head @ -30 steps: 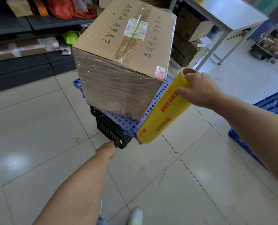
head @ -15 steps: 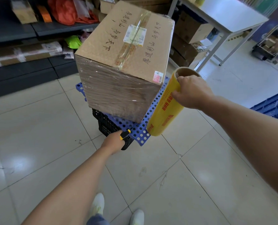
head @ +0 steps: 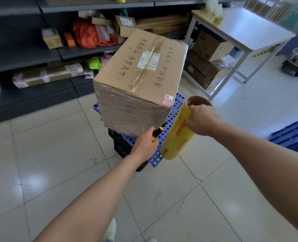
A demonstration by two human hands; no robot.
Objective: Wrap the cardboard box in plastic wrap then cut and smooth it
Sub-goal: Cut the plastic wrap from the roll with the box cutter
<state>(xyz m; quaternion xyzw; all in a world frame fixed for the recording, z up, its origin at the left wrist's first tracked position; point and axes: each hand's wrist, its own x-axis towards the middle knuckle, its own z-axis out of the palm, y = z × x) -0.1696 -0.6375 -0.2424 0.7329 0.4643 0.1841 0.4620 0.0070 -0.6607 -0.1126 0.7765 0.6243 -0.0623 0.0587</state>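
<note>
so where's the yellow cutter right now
The cutter is gripped in the left hand, centre of the head view, its tip by the cardboard box, just left of the plastic wrap roll.

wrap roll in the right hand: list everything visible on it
The plastic wrap roll is a thick cylinder of yellowish film with red print, wound on a brown cardboard core, open at the top. It is tilted, upper end farther right, lower end in front of the blue perforated board. The right hand grips its upper part. The left hand, holding a yellow-and-black cutter, is beside it, seemingly not touching.
</note>
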